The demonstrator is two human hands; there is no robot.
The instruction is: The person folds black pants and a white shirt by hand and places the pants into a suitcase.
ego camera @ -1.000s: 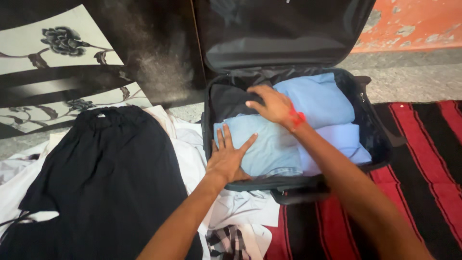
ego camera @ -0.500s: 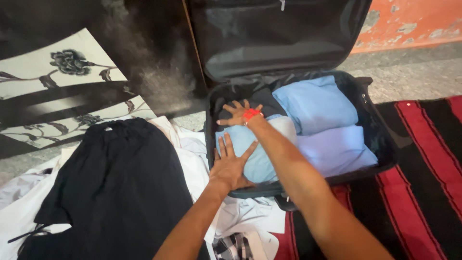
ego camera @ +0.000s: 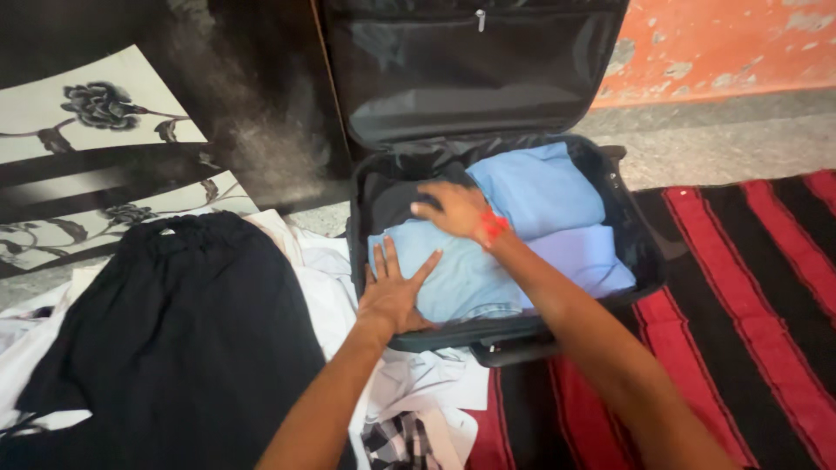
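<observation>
An open black suitcase (ego camera: 640, 248) lies on the floor with its lid propped up behind. Inside are folded clothes: a light blue garment (ego camera: 461, 274) at the front left, another blue one (ego camera: 540, 187) at the back right, a pale lilac one (ego camera: 588, 257) at the front right and a dark one (ego camera: 387, 196) at the back left. My left hand (ego camera: 394, 292) lies flat, fingers spread, on the front left edge of the light blue garment. My right hand (ego camera: 453, 209), with a red band at the wrist, presses flat where the dark and light blue garments meet.
A black garment (ego camera: 183, 331) lies spread over white cloth (ego camera: 335, 287) to the left of the suitcase. A checked cloth (ego camera: 396, 439) shows near the bottom. A red and black striped mat (ego camera: 749, 305) covers the floor at right. A floral panel (ego camera: 96, 148) leans at the back left.
My right hand has shifted slightly right and forward on the clothes, from the dark garment toward the light blue one. The left hand stays flat on the garment. The camera view has shifted a little.
</observation>
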